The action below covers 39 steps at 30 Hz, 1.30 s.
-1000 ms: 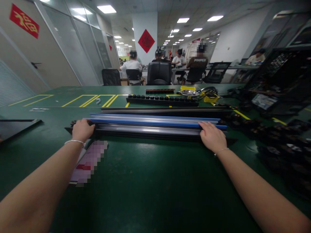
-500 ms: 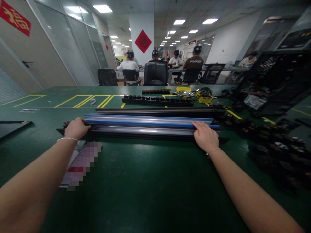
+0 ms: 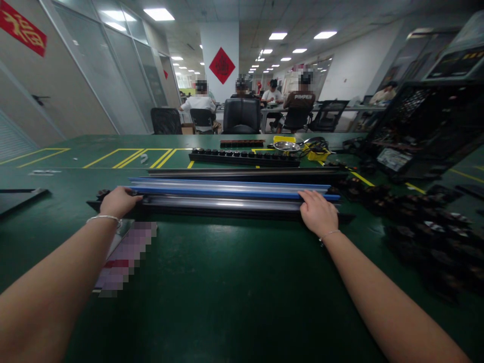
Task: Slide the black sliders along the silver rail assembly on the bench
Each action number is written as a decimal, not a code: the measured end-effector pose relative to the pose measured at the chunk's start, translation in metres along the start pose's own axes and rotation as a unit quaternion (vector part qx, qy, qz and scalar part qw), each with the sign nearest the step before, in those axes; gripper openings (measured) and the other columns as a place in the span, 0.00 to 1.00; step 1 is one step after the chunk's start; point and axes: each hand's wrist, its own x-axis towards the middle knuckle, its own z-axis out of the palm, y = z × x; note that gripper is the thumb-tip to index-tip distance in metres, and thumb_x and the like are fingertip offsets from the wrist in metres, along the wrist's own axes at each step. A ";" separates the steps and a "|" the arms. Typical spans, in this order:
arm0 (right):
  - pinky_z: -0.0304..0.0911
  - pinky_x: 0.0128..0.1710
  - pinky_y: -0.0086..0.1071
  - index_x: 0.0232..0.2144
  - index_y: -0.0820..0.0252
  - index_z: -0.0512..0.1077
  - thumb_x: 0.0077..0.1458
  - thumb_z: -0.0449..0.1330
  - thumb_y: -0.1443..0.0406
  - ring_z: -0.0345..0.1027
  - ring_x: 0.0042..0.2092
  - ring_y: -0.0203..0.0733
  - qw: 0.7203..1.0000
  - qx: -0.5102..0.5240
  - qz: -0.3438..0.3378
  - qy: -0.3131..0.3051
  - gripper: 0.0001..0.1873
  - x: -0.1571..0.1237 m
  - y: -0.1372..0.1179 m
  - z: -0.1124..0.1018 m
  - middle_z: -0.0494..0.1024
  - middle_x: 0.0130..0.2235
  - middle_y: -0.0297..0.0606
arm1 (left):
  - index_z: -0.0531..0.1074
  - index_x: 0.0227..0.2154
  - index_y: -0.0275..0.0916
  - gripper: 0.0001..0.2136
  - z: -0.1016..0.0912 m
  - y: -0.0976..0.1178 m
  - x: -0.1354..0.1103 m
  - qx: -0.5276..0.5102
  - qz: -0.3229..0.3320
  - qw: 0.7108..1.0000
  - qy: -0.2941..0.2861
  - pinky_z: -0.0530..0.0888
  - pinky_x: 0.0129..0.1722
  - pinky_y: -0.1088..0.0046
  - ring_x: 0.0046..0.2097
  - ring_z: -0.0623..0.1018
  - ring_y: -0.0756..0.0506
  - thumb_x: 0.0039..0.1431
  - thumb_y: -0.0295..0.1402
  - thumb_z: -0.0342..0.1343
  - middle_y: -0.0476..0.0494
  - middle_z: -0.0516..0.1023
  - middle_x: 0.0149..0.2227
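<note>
A long blue-edged strip (image 3: 230,187) with a shiny, clear-looking middle lies crosswise in front of me. Right against its near side is a long black rail (image 3: 223,214) with a glossy silvery face. My left hand (image 3: 119,201) is closed at the left ends of both, its thumb pointing right along the black rail; the fingers behind are hidden. Toward the right end, my right hand (image 3: 319,210) grips over the pair, fingertips on the blue edge and thumb out of sight. Another long dark rail (image 3: 245,173) lies just beyond them.
A black rail with a row of small parts (image 3: 245,157) lies farther back, near a metal bowl (image 3: 286,146). Many dark parts (image 3: 434,237) are heaped at right beside a black rack (image 3: 408,131). A phone-like slab (image 3: 126,252) is under my left forearm. People sit beyond the table.
My left thumb reaches slightly farther right along the black rail. My right hand keeps its place on the strip, and the whole view has shifted a little.
</note>
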 end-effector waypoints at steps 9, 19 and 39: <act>0.60 0.51 0.42 0.54 0.54 0.66 0.56 0.44 0.66 0.58 0.58 0.46 1.000 0.008 -0.002 0.009 0.25 0.000 0.001 0.001 0.68 0.56 0.38 | 0.73 0.41 0.36 0.23 -0.006 0.005 -0.005 -0.007 -0.018 1.000 -0.018 0.67 0.32 0.73 0.38 0.75 0.43 0.49 0.48 0.53 0.43 0.79 0.36; 0.59 0.52 0.43 0.54 0.53 0.66 0.56 0.45 0.67 0.58 0.58 0.46 1.000 0.013 -0.003 0.012 0.24 0.000 0.002 0.002 0.69 0.56 0.38 | 0.72 0.44 0.35 0.26 -0.004 0.003 -0.007 -0.007 -0.018 1.000 -0.010 0.67 0.34 0.71 0.40 0.75 0.42 0.49 0.50 0.52 0.41 0.78 0.40; 0.59 0.51 0.43 0.53 0.55 0.67 0.56 0.44 0.66 0.58 0.58 0.46 1.000 0.015 -0.007 0.018 0.24 0.000 0.002 0.004 0.68 0.56 0.38 | 0.71 0.47 0.36 0.28 -0.002 0.010 -0.011 -0.010 0.007 1.000 -0.017 0.66 0.38 0.71 0.43 0.74 0.42 0.48 0.52 0.53 0.40 0.77 0.44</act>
